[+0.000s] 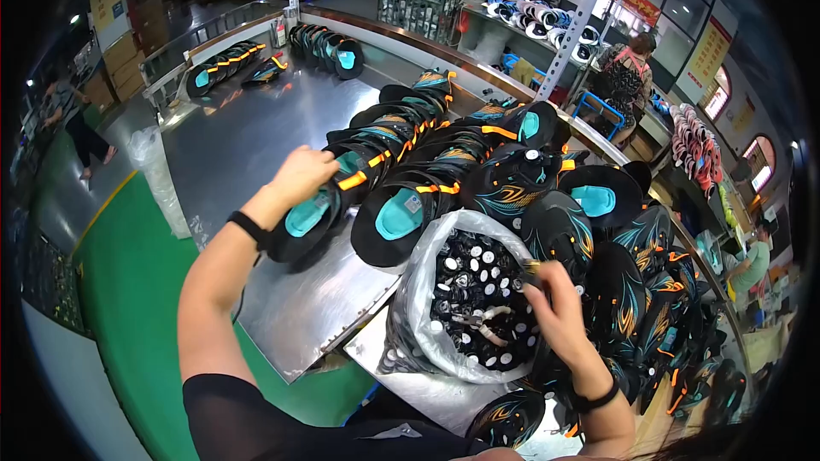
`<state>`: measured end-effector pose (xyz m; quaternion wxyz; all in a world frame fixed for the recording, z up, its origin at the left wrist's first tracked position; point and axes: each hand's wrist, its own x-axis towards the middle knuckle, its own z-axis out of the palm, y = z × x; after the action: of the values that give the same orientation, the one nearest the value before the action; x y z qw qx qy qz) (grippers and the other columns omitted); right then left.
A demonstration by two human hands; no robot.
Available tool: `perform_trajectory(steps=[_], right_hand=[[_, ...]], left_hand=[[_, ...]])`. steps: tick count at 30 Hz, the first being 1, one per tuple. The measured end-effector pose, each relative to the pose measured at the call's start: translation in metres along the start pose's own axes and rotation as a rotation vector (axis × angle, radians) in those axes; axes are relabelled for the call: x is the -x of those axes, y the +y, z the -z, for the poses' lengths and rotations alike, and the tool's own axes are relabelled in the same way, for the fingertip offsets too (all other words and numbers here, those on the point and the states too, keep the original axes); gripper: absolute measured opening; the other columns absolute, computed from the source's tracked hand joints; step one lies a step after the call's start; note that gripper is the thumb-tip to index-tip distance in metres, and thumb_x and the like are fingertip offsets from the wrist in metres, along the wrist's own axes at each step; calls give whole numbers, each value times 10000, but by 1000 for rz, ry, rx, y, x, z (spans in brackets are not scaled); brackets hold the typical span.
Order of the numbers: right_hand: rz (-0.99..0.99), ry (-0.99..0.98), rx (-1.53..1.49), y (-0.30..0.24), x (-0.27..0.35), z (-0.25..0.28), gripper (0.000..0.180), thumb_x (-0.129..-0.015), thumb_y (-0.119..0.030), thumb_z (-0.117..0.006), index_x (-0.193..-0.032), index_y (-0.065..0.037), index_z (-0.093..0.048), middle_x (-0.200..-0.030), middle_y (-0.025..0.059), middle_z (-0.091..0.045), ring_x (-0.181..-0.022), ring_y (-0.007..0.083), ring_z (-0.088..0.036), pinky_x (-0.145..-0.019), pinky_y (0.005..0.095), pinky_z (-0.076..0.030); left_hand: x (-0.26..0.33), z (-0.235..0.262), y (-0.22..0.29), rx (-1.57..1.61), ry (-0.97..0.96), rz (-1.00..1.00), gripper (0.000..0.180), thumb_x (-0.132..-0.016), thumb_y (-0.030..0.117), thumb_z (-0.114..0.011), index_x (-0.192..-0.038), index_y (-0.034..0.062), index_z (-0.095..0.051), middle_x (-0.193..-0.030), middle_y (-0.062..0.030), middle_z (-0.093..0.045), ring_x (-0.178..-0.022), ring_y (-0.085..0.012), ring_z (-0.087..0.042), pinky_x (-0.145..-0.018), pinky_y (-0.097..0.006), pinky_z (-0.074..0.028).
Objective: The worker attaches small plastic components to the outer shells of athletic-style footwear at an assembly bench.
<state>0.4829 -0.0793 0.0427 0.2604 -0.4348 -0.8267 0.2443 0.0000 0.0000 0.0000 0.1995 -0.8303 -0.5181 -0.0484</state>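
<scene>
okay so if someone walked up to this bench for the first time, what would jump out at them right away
Probably the long heap of black shoes with teal insoles and orange trim, crowding the right half of the metal table. Next, the clear plastic bag of small black and white parts at the near edge, with the right hand reaching into it. The left hand rests on a shoe at the front of the row.

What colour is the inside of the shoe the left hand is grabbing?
Teal, inside the black shoe with orange trim under the left hand; the head view shows it.
</scene>
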Motion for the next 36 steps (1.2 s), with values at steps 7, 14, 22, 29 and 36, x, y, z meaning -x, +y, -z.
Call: perform_trajectory(steps=[7, 14, 22, 29, 36], right_hand=[[-324, 3, -735, -35, 84, 16, 192, -896, 61, -508, -1066, -9, -453, -1117, 155, -574, -867, 189, -637, -771, 289, -509], [-599, 225, -851, -29, 203, -2, 309, -895, 34, -543, -1178, -35, -440, -958, 126, -628, -788, 127, -577, -693, 254, -463], [-698, 396, -525, -1, 262, -39, 173, -947, -97, -547, -1088, -9, -595, -825, 21, -643, -723, 64, -536, -648, 206, -429], [-589, 366, -413, 54, 285, -73, 192, -916, -89, -582, -1088, -5, -583, -847, 79, -641, -747, 147, -612, -691, 269, -478], [-473, 297, -320, 75, 307, -56, 168, -912, -167, -591, -997, -26, -562, -743, 121, -643, -671, 230, -642, -631, 315, -480]], left_hand=[[-35, -29, -3, -191, 158, 112, 99, -735, 104, -588, -832, 104, -574, -836, -39, -575, -832, -227, -584, -646, -376, -442], [-57, -86, 44, -79, 381, 353, 369, -730, 71, -579, -1096, 105, -551, -978, -88, -544, -907, -280, -564, -715, -393, -490], [-1, 73, 106, 84, 378, 181, 480, -783, -67, -527, -1243, 70, -542, -1273, -175, -532, -1130, -376, -525, -936, -431, -441], [59, 135, 383, 800, 144, -770, 316, -737, 53, -638, -1050, 93, -654, -1091, -65, -615, -1029, -253, -604, -810, -326, -474], [54, 92, 507, 1323, -218, -726, 324, -783, 85, -674, -1104, 118, -640, -1026, -59, -614, -980, -255, -576, -887, -377, -426]])
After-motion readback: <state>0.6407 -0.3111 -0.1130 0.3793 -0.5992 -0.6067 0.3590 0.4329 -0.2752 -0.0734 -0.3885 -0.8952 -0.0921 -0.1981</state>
